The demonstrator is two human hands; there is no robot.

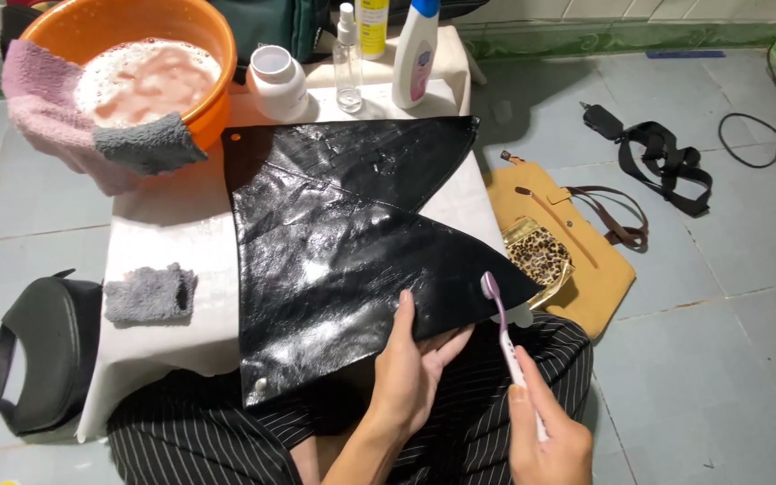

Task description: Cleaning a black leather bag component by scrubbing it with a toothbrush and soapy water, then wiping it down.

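A shiny black leather piece (334, 242) lies spread over a small white-covered table (163, 233), its near edge hanging toward my lap. My left hand (410, 368) grips that near edge, thumb on top and fingers underneath. My right hand (545, 436) holds a pale purple toothbrush (503, 328) upright by its handle. The brush head sits just off the leather's right corner, close to it; contact is unclear.
An orange basin (132, 58) of soapy water with pink and grey cloths on its rim stands at the back left. A white jar (277, 81), spray bottle (347, 58) and lotion bottle (415, 54) stand behind. A grey cloth (150, 295) lies on the table. Tan bag (577, 251), black strap (666, 162), black bag (47, 350) on floor.
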